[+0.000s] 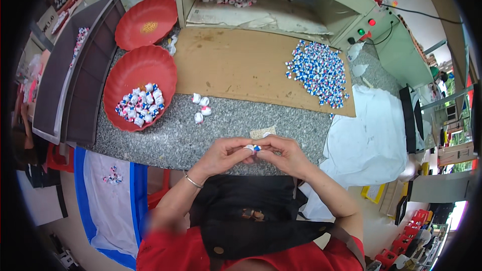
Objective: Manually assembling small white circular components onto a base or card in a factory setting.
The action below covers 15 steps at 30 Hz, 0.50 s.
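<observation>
Pinching white piece (249, 147) in left fingers (234, 144), just left of blue piece (257, 148) in right fingers (275, 142); cannot tell long axes.

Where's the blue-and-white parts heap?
Head view, right of centre: the heap lies on the right end of the brown cardboard, near the white sheet.

Smooth plastic piece (257, 148), matt cardboard (231, 65)
</observation>
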Each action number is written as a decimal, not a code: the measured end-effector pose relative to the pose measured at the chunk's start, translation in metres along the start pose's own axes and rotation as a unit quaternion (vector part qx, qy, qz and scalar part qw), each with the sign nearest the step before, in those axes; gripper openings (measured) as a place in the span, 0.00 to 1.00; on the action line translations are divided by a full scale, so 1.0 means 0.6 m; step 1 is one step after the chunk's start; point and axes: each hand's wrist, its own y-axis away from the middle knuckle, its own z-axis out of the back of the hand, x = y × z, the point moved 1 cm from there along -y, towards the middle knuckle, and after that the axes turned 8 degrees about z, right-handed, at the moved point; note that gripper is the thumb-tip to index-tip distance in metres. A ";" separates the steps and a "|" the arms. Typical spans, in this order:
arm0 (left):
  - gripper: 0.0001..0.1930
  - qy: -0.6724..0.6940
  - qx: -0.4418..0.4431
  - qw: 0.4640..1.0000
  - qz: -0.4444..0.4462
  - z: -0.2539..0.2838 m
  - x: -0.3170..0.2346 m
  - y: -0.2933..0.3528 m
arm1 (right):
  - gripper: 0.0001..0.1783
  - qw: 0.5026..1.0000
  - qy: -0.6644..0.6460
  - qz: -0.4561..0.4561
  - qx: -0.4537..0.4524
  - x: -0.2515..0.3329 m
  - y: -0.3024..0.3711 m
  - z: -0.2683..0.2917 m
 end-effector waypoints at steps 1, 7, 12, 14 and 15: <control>0.12 -0.020 -0.045 0.999 -0.017 0.010 -0.014 0.008 | 0.13 0.999 -0.001 0.018 0.038 -0.007 -0.017 0.014; 0.11 -0.450 -0.401 0.751 -0.269 0.113 -0.141 0.109 | 0.12 0.866 0.429 0.167 -0.197 -0.150 -0.152 0.185; 0.17 -0.628 -0.523 0.539 -0.206 0.184 -0.173 0.135 | 0.14 0.785 0.596 0.163 -0.032 -0.158 -0.223 0.219; 0.16 -0.591 -0.521 0.563 -0.251 0.175 -0.166 0.114 | 0.13 0.793 0.595 0.135 -0.004 -0.151 -0.226 0.213; 0.15 -0.568 -0.468 0.609 -0.296 0.177 -0.151 0.092 | 0.12 0.802 0.583 0.124 -0.029 -0.154 -0.223 0.213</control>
